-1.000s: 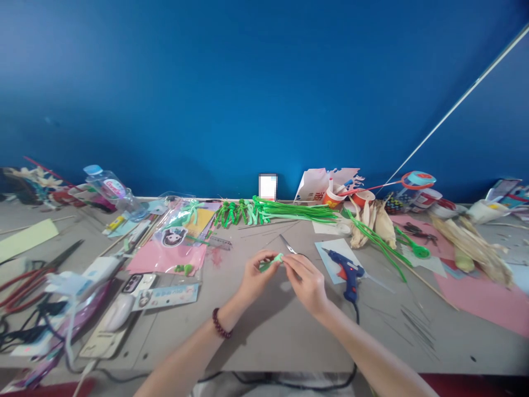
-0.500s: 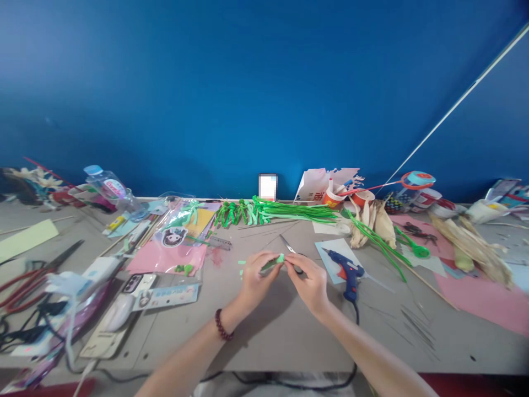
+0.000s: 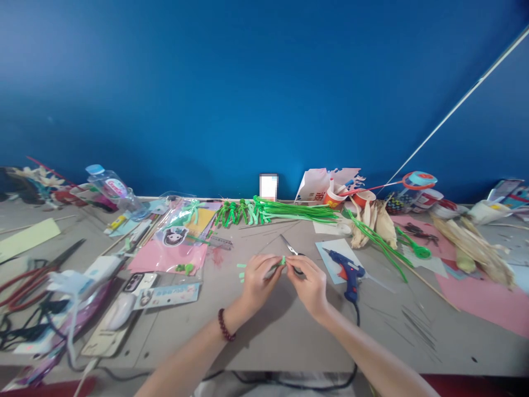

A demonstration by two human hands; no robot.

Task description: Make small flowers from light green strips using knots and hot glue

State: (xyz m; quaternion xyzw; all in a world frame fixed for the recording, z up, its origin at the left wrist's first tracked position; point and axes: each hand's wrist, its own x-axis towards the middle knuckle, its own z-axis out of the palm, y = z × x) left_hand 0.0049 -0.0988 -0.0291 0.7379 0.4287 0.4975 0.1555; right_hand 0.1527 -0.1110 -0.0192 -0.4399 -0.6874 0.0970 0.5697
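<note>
Above the table, a small light-green fuzzy piece (image 3: pixel 283 259), which looks like pipe cleaner, is pinched between the fingertips of both hands. My left hand (image 3: pixel 260 278), with a dark red bead bracelet at the wrist, grips it from the left. From the right, the thumb and finger of my right hand (image 3: pixel 309 284) press against it. Fingers hide most of the piece. A pair of scissors (image 3: pixel 288 243) lies just beyond my right hand, its handles partly covered. Short pale-green strips (image 3: pixel 241 266) rest on the table beside my left hand.
Green pipe cleaners (image 3: pixel 301 212) and twisted green figures (image 3: pixel 232 213) line the wall. A blue glue gun (image 3: pixel 347 271) lies right on pale paper, its cable running down to the table's front edge. Left are a plastic bag (image 3: pixel 176 251), white mouse (image 3: pixel 121 311) and large red-handled scissors (image 3: pixel 39 275).
Both hands stay together around the green piece, and the fingertips have shifted slightly. The whole view has moved a little; nothing on the table has visibly changed place.
</note>
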